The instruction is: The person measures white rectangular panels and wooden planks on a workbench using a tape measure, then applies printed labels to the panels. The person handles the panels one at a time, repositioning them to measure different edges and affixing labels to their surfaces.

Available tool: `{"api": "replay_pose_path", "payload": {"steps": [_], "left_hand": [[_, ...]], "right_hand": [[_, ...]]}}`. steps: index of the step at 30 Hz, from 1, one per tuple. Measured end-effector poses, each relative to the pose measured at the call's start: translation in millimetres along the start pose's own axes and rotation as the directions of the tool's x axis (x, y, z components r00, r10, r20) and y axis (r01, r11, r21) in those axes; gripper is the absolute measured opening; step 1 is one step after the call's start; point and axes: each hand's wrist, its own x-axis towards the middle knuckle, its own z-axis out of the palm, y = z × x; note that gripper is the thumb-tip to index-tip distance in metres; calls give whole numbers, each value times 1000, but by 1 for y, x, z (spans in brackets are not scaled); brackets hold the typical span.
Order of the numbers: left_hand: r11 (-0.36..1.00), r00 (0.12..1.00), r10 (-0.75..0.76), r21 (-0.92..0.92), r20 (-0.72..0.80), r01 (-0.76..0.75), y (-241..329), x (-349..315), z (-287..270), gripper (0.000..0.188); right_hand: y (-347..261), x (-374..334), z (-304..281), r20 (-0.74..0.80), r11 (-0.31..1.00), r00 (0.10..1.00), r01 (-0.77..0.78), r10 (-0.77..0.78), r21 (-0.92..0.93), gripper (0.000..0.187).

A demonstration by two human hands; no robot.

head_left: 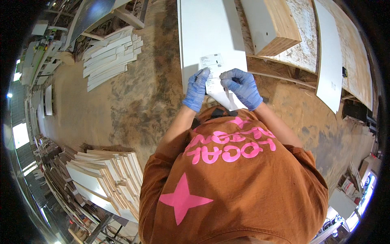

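Both of my hands wear blue gloves and meet in front of me over a long white panel (209,26). Between them is a sheet of printed labels (212,83), with small dark print on white. My left hand (196,90) is closed on the sheet's left edge, thumb on top. My right hand (244,88) is pinched at the sheet's right edge, fingertips pressed together. Whether a single label is lifted there is too small to tell. The sheet's lower part curls down toward my body as a plain white flap.
Right of the panel lies a thick wooden block with a white face (280,32), on a worn bench top. Another white board (331,61) leans farther right. White strips (111,53) lie stacked on the dusty floor at left; cut boards (109,179) are piled at lower left.
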Motion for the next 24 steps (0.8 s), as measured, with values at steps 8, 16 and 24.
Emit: {"api": "replay_pose_path", "payload": {"steps": [8, 16, 24], "left_hand": [[976, 984, 83, 210, -156, -50, -19, 1, -47, 43], [975, 961, -73, 181, -268, 125, 10, -23, -163, 49], [973, 961, -102, 173, -257, 150, 57, -63, -251, 41]], "right_hand": [[31, 5, 0, 36, 961, 985, 156, -168, 228, 11], [89, 54, -40, -422, 988, 906, -86, 25, -126, 16], [77, 69, -36, -317, 335, 891, -205, -326, -920, 46]]}}
